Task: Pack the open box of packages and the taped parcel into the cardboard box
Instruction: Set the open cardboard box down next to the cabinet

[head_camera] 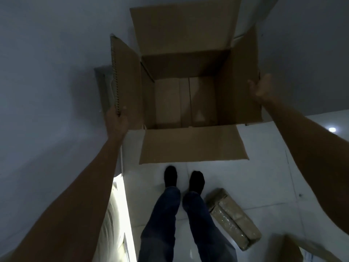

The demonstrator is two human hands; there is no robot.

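Down near the feet, well behind the right hand, lies the brown taped parcel wrapped in glossy clear tape (233, 218), flat on the pale tiled floor (264, 167) and angled away. At the bottom right corner, a scrap of another brown cardboard edge (289, 246) pokes in, too cropped to tell what it is. Dark jeans and black socks (183, 179) stand just short of the near flap. Between both hands sits the large brown cardboard box (186, 103), all four flaps up or splayed, bare inside. The left hand (117, 120) pinches the left flap's near corner, fingers curled closed on it. The right hand (261, 87) is half open, palm pressed against the right flap's outer face.
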